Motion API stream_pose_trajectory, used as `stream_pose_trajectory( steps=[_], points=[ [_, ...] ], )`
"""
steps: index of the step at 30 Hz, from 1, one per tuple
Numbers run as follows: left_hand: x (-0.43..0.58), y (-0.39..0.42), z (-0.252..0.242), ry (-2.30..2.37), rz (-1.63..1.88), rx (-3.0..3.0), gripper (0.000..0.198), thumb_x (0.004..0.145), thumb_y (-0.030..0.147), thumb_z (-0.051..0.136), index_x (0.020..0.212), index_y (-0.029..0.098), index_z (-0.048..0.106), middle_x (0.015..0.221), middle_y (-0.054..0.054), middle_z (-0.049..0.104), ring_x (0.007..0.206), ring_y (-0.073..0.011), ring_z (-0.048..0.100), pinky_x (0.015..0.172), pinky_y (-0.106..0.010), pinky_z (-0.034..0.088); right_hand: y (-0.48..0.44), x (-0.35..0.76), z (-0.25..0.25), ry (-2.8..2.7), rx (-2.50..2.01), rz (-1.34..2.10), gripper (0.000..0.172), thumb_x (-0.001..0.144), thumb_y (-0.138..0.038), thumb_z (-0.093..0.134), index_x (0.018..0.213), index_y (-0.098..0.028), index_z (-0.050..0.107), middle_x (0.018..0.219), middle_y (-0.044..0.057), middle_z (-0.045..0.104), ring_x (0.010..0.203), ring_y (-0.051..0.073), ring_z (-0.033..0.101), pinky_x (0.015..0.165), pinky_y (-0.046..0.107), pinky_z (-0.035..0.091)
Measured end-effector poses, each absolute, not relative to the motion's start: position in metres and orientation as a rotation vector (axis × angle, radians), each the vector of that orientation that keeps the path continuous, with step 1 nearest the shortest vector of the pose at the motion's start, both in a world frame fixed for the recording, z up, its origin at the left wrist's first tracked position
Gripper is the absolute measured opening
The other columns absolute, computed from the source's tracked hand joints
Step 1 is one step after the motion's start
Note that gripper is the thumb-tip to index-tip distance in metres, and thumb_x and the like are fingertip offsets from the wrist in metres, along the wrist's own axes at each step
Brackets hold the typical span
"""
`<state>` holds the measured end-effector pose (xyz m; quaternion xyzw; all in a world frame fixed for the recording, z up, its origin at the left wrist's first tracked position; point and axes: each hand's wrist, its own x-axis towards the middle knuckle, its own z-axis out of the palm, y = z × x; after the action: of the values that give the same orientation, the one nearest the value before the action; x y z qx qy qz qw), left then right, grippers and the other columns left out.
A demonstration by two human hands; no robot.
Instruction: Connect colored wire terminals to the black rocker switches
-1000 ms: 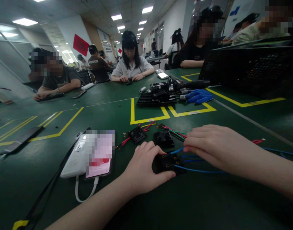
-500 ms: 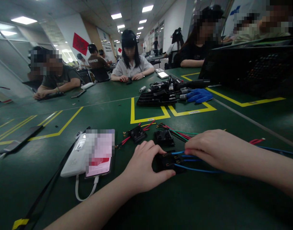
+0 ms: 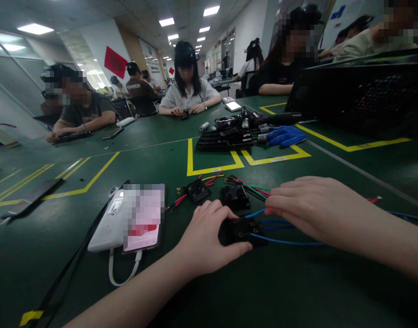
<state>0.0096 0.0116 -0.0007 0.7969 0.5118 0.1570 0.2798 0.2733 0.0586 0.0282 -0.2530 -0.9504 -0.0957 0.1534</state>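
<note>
My left hand (image 3: pixel 209 241) is closed around the left side of a black plastic connector block (image 3: pixel 243 229), thumb at the near edge and fingers at the far edge. Brass-coloured terminals show in its slots. Several blue wires (image 3: pixel 284 241) run out of its right side. Between the fingertips of my right hand (image 3: pixel 301 209) is one blue wire (image 3: pixel 256 212), raised at a slant from the block. Just beyond lie a second black block (image 3: pixel 235 196) and, to its left, a third black block (image 3: pixel 196 190) with red wires (image 3: pixel 180 199).
A white power bank (image 3: pixel 106 223) is cabled to a phone (image 3: pixel 144 218) on the left. Farther back are a black tray-like part (image 3: pixel 224 139), blue gloves (image 3: pixel 286 135) and yellow tape outlines. A large black case (image 3: pixel 359 100) stands at right. Co-workers sit across the green table (image 3: pixel 154 157).
My right hand has risen slightly, lifting the blue wire to a steeper slant. My left hand keeps its hold on the connector block.
</note>
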Motion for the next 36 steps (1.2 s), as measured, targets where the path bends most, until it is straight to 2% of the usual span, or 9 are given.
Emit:
stream_pose_trajectory(
  steps=[6,14,18,21,26,28,31,36],
  points=[
    [0.01,0.012,0.001,1.376,0.418,2.117,0.035,0.086,0.036,0.095,0.103,0.023,0.068,0.114,-0.006,0.068,0.11,-0.0335,0.063,0.103,-0.053,0.05,0.068,0.274,0.022,-2.849,-0.933,0.027,0.03,0.103,-0.018,0.059,0.078,-0.026,0.073,0.072,0.0,0.078,0.064,0.022,0.074,0.061,0.033,0.046],
    [0.01,0.012,-0.002,1.372,0.428,2.138,0.035,0.087,0.036,0.095,0.103,0.022,0.068,0.114,-0.006,0.068,0.11,-0.0339,0.062,0.102,-0.054,0.05,0.052,0.272,0.035,-2.664,-0.586,-0.444,0.034,0.107,-0.012,0.048,0.084,-0.024,0.07,0.077,0.004,0.076,0.067,0.022,0.07,0.066,0.036,0.048],
    [0.01,0.012,-0.001,1.368,0.428,2.139,0.036,0.087,0.037,0.096,0.104,0.022,0.067,0.114,-0.006,0.068,0.11,-0.0337,0.062,0.102,-0.054,0.05,0.047,0.272,0.037,-2.659,-0.548,-0.504,0.033,0.106,-0.01,0.049,0.084,-0.024,0.07,0.078,0.004,0.076,0.067,0.021,0.07,0.067,0.036,0.049],
    [0.01,0.012,0.0,1.374,0.42,2.129,0.036,0.087,0.037,0.095,0.104,0.022,0.068,0.114,-0.006,0.068,0.11,-0.0338,0.062,0.103,-0.054,0.05,0.052,0.274,0.032,-2.702,-0.641,-0.384,0.032,0.105,-0.012,0.051,0.085,-0.024,0.072,0.078,0.004,0.078,0.067,0.023,0.072,0.066,0.036,0.049],
    [0.01,0.012,0.001,1.375,0.415,2.109,0.036,0.087,0.037,0.096,0.106,0.021,0.07,0.114,-0.006,0.067,0.111,-0.0337,0.062,0.104,-0.053,0.05,0.064,0.276,0.022,-2.893,-0.947,0.053,0.03,0.103,-0.015,0.058,0.08,-0.026,0.075,0.071,0.0,0.077,0.061,0.021,0.072,0.059,0.033,0.044],
    [0.01,0.012,0.0,1.377,0.409,2.108,0.036,0.086,0.036,0.096,0.106,0.021,0.07,0.114,-0.006,0.067,0.111,-0.0334,0.062,0.104,-0.053,0.05,0.066,0.276,0.021,-2.9,-1.0,0.104,0.03,0.103,-0.017,0.059,0.079,-0.026,0.074,0.07,-0.001,0.076,0.059,0.021,0.071,0.058,0.032,0.042],
    [0.009,0.012,-0.002,1.373,0.416,2.119,0.036,0.086,0.036,0.097,0.105,0.02,0.07,0.114,-0.007,0.067,0.111,-0.0335,0.062,0.104,-0.053,0.05,0.066,0.276,0.024,-2.838,-0.91,0.018,0.032,0.105,-0.018,0.056,0.078,-0.025,0.072,0.068,-0.001,0.074,0.058,0.02,0.069,0.057,0.032,0.042],
    [0.01,0.013,-0.002,1.374,0.425,2.131,0.037,0.086,0.036,0.097,0.105,0.021,0.069,0.114,-0.006,0.067,0.111,-0.0341,0.062,0.104,-0.054,0.049,0.052,0.273,0.036,-2.655,-0.591,-0.403,0.037,0.107,-0.009,0.046,0.083,-0.023,0.07,0.072,0.002,0.074,0.062,0.02,0.07,0.062,0.034,0.047]
  ],
)
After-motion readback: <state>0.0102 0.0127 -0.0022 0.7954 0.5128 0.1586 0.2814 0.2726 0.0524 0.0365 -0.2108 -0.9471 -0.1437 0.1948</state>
